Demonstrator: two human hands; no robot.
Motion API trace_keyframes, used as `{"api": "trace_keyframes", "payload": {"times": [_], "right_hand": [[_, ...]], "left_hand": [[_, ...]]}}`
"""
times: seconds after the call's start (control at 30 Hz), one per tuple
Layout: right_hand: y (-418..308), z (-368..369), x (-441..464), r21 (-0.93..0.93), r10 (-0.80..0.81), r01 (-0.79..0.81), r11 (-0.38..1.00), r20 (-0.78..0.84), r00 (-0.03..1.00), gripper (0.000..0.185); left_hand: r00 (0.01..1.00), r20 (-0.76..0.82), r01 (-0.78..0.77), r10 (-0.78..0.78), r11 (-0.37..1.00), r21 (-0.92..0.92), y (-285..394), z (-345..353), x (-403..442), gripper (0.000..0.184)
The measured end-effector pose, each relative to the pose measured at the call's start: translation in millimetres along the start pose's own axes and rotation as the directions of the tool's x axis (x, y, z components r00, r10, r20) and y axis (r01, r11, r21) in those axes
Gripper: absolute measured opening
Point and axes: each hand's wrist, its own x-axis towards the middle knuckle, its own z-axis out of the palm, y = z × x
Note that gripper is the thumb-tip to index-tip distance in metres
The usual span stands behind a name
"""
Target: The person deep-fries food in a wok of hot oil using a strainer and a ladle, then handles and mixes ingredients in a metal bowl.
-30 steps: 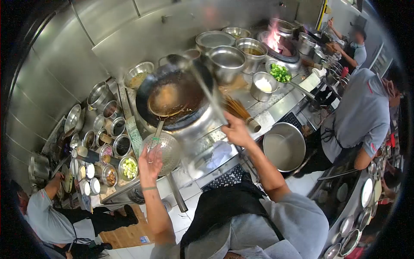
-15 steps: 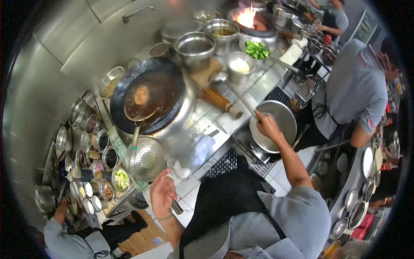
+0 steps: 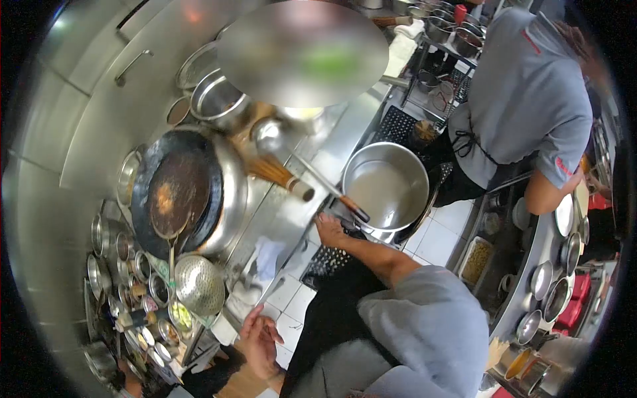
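One ladle (image 3: 314, 174), newly out of right hand (image 3: 330, 231)

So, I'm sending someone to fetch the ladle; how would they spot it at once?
Start at the large steel pot right of centre. Up and left of it, beside the bamboo brush, is the ladle. Its round metal bowl and long, brown-ended handle set it apart from the brush.

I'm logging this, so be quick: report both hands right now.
Left hand: open, fingers loosely curled, nothing visible in it.
Right hand: near the ladle handle, not on it; whether it grips anything cannot be told.
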Motion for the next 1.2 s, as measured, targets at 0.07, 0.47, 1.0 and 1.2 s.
{"api": "trace_keyframes", "payload": {"times": [0.07, 0.47, 1.0, 1.2], "right_hand": [[10.6, 21.4, 26.1, -0.013, 0.069, -0.070, 0.997, -0.101, 0.992, 0.038], [28.7, 41.6, 35.7, 0.409, 0.272, -0.136, 0.902, -0.294, 0.916, 0.027], [65.2, 136.4, 66.0, -0.203, 0.115, -0.129, 0.971, -0.078, 0.990, 0.012], [7.7, 50.8, -62.0, 0.260, 0.163, -0.159, 0.952, 0.006, 0.987, 0.025]], "left_hand": [[0.998, -0.053, 0.019, -0.016, 0.998, 0.063, -5.1, 9.7, -7.4, 0.038], [0.967, -0.229, 0.132, -0.109, 0.987, 0.087, -27.0, 34.8, -24.4, 0.024], [0.967, -0.116, 0.254, -0.228, 0.808, 0.532, 76.0, -20.9, -1.6, 0.052], [0.987, -0.030, 0.152, -0.158, 0.856, 0.494, 74.0, -81.4, 31.7, 0.054]]}}
